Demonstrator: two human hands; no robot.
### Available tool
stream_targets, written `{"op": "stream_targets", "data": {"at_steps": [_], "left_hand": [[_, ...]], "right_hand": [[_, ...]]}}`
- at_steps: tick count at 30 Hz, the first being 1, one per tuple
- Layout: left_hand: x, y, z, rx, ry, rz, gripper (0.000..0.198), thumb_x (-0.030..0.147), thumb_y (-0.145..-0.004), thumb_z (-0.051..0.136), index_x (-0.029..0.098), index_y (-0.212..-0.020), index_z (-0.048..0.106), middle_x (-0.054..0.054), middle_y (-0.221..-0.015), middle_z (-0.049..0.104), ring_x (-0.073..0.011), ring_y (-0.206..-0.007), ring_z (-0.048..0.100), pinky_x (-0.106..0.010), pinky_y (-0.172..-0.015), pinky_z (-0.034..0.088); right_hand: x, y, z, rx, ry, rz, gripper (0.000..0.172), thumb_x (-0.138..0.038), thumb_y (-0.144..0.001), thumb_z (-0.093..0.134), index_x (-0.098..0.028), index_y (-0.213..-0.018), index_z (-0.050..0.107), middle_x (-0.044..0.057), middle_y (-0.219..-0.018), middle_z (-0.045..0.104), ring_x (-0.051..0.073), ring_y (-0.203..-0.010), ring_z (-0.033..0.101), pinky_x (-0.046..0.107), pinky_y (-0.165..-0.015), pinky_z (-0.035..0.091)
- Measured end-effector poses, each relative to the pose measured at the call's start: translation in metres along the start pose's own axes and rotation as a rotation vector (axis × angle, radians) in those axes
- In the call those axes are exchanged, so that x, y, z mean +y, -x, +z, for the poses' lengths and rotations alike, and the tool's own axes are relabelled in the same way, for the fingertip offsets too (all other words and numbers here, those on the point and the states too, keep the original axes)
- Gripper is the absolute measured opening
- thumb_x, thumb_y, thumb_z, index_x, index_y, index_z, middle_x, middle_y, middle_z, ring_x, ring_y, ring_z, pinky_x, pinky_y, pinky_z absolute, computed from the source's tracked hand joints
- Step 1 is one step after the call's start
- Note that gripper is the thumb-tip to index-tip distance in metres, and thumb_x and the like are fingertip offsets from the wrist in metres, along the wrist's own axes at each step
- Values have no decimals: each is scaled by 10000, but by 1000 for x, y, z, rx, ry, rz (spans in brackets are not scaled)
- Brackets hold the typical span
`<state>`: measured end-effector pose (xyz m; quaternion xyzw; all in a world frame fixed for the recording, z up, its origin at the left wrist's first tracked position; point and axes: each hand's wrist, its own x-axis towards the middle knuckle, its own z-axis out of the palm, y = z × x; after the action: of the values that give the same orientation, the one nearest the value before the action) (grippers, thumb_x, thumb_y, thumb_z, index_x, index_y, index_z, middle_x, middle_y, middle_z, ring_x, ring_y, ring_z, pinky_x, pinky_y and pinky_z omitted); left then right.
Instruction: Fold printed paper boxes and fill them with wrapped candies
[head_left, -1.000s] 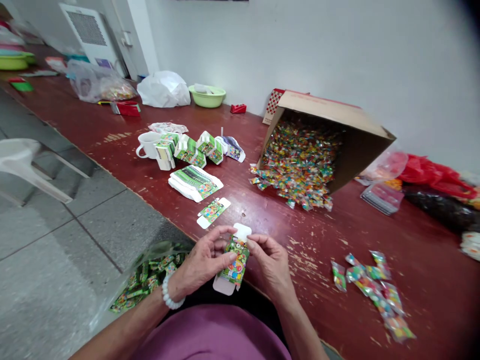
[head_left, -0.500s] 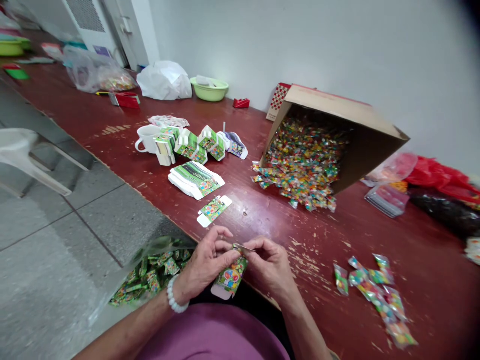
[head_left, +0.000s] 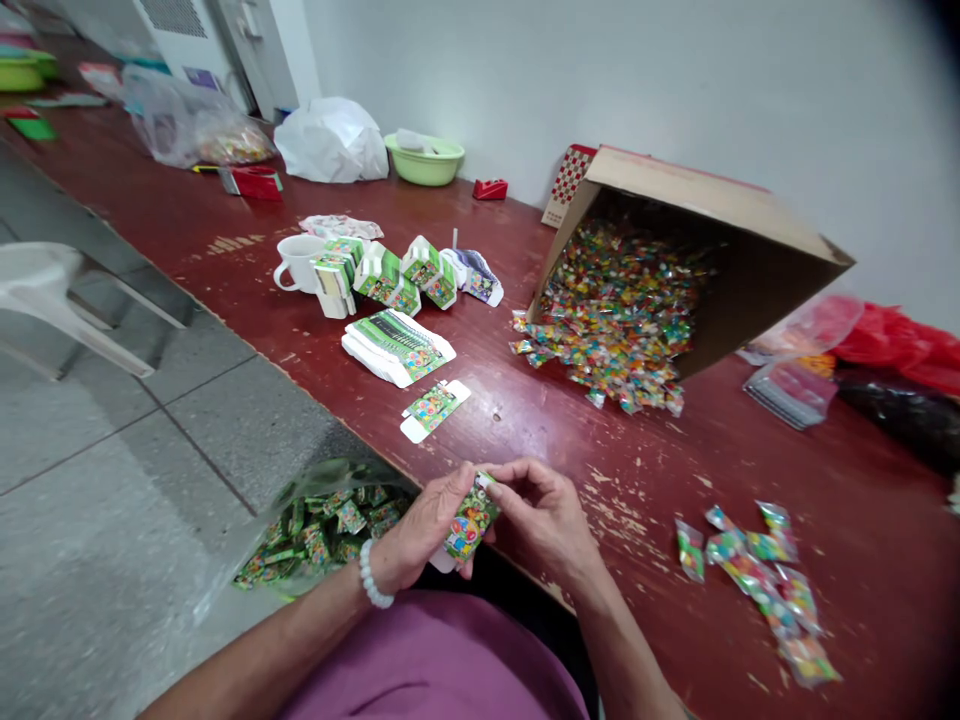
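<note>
Close to my body, a small green printed candy box (head_left: 471, 520) is held between both hands. My left hand (head_left: 424, 522), with a pale bead bracelet on its wrist, is wrapped round the box's left side. My right hand (head_left: 541, 512) pinches the top right end of the box. A white flap shows at its lower end. Ahead on the table lies one flat unfolded carton (head_left: 435, 408), with a stack of flat cartons (head_left: 396, 345) behind it. To the right are several wrapped candies (head_left: 757, 570).
A tipped cardboard box (head_left: 780, 240) spills wrapped candies (head_left: 615, 320) onto the red table (head_left: 300, 345). Near a white mug (head_left: 297, 262) stand several folded green boxes (head_left: 386, 280). Below the table edge, a clear bag (head_left: 330, 535) holds filled boxes. A white stool (head_left: 52, 285) stands left.
My left hand has turned to wrap the box's side, and the box is more upright. My right fingers have moved from the raised flap to press at the top end. The view shifted slightly.
</note>
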<state>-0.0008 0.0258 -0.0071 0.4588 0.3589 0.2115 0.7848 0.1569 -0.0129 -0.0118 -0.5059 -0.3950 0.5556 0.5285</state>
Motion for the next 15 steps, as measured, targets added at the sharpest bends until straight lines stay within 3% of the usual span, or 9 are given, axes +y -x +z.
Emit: {"op": "stream_targets", "data": {"at_steps": [9,12,15], "left_hand": [[1,0,-5,-7,-103,88,631,591,-951,424,201,-1443,488,-56,-778,676,-103,-488,585,-199,-440,493],[-2,0,-8,8,-65,92,619,569,-955,439,191,-1443,488,-54,-770,672,-110,-499,597,-203,-442,491],[-6,0,-7,27,-15,71,626,572,-957,427,182,-1442,483,-49,-739,662,-119,-478,596,-209,-419,477]], "right_hand": [[-6,-7,5,103,-147,53,244,-340,-707,833,-158,-703,671,-1,-616,674,127,-478,591,237,-404,514],[1,-7,3,58,-106,19,214,-343,-774,788,-171,-741,665,0,-625,664,136,-486,603,255,-435,521],[5,-2,1,-17,-2,-87,169,-344,-866,698,-192,-800,666,16,-772,665,130,-515,616,273,-488,520]]}}
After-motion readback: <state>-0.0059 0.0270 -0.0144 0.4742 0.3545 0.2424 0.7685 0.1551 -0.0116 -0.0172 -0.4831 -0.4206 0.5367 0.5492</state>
